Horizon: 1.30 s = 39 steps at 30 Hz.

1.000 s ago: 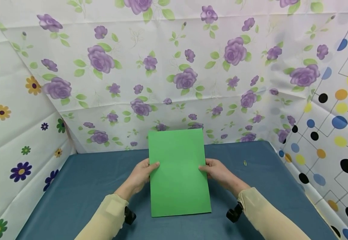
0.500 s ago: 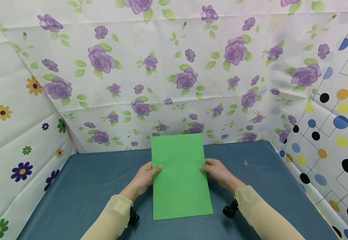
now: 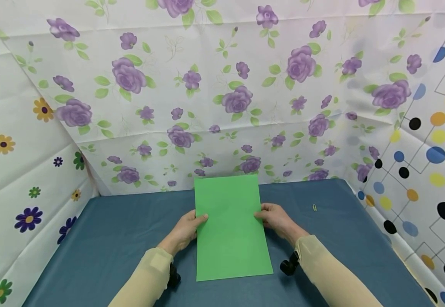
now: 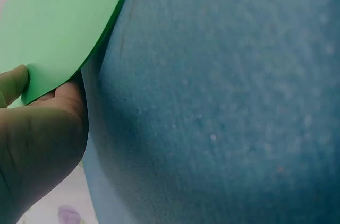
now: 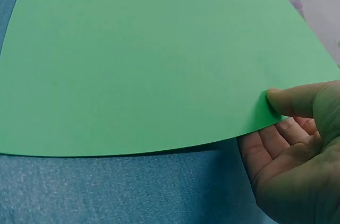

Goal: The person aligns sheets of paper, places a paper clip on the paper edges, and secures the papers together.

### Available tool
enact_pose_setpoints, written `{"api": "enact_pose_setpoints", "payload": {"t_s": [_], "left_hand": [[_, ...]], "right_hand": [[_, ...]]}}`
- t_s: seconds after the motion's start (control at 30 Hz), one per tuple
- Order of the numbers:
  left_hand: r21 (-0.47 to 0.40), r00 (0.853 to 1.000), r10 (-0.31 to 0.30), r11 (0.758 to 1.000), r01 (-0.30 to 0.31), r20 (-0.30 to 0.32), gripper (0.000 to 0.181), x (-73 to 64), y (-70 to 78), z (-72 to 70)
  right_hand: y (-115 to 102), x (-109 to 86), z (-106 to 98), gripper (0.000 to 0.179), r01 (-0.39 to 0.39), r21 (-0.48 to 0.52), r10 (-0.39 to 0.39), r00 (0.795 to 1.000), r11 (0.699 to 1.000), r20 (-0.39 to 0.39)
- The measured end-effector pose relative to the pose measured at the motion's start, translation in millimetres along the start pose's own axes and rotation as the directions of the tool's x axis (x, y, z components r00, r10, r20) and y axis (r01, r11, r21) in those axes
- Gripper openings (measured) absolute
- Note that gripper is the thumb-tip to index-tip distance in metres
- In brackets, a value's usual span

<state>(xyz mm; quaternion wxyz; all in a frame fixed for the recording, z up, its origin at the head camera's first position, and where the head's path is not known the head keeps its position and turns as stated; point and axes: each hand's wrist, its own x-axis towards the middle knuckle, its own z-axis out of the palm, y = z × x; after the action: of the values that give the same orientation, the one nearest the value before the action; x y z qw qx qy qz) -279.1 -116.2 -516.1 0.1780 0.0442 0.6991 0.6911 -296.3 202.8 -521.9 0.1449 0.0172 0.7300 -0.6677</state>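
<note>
Between both hands, in the head view, is a green sheet of paper or thin card, longer than it is wide. My left hand pinches its left edge, thumb on the front and fingers behind. The right hand pinches the opposite edge in the same manner. In the right wrist view the thumb of the right hand presses on the green surface, with the fingers underneath. The left wrist view has the left hand at the sheet's edge, its fingertips partly hidden below.
A small yellow paper clip lies on the blue-covered table, right of the sheet. Behind the table hangs a white cloth with purple flowers. Patterned cloths also stand at the left and right sides.
The green sheet has come down slightly and its top edge now sits lower in the head view. The left hand has shifted a little to the right; both hands keep their hold.
</note>
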Motion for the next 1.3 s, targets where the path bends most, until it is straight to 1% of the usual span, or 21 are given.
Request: {"api": "enact_pose_setpoints", "payload": {"t_s": [0.33,0.53,0.8,1.0,1.3], "left_hand": [[-0.001,0.998,-0.021,1.000,0.021,0.059,0.042,0.3,-1.8,-5.9],[0.000,0.997,-0.035,0.999,0.035,0.062,0.040,0.3,-3.1,-8.0],[0.012,0.997,-0.030,1.000,0.029,0.069,0.039,0.1,-6.3,-10.3],[0.023,0.996,-0.031,0.999,0.030,0.079,0.038,0.0,-9.0,-13.0],[0.017,0.996,-0.029,0.999,0.027,0.082,0.037,0.4,-9.7,-12.4]], "right_hand": [[7,0.5,0,0.020,-0.006,-0.029,0.006,1.000,1.000,-0.003],[9,2.0,0,0.020,-0.015,-0.037,0.015,1.000,0.999,-0.012],[9,1.6,1,0.020,-0.002,-0.079,0.002,1.000,0.997,0.001],[11,3.9,1,0.017,-0.005,-0.086,0.005,1.000,0.996,-0.004],[9,1.9,-1,0.020,-0.004,-0.087,0.005,1.000,0.996,0.011]]}}
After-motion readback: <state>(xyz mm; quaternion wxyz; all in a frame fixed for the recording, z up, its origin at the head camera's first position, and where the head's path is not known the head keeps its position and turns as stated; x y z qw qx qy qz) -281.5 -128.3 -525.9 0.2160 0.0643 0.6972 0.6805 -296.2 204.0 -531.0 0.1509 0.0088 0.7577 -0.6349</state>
